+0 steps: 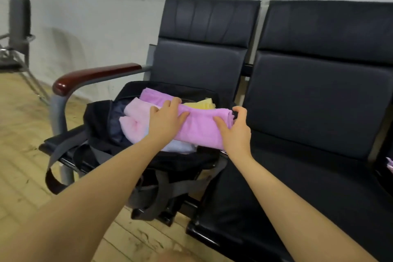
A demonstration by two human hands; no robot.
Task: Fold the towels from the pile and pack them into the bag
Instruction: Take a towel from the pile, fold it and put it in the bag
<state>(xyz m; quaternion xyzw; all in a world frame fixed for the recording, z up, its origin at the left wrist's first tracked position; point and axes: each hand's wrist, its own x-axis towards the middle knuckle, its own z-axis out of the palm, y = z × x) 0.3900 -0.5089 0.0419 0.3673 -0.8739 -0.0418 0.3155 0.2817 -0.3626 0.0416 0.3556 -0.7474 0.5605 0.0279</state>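
A black bag (100, 117) lies open on the left seat of a row of black chairs. A folded purple towel (200, 125) rests across the top of the bag's opening. My left hand (165, 121) lies flat on its left part, fingers spread. My right hand (236, 132) grips its right end, thumb on top and fingers around the edge. Under it sit a pink towel (136, 119), a yellow towel (202, 103) and a pale blue-white towel (180, 147). A bit of purple cloth (390, 165) shows at the far right edge.
The bag's grey straps (161, 189) hang over the seat's front edge. A wooden armrest (91, 74) stands left of the bag. The black seat (297, 176) to the right holds nothing where visible. Another chair (19, 34) stands far left on the wooden floor (19, 155).
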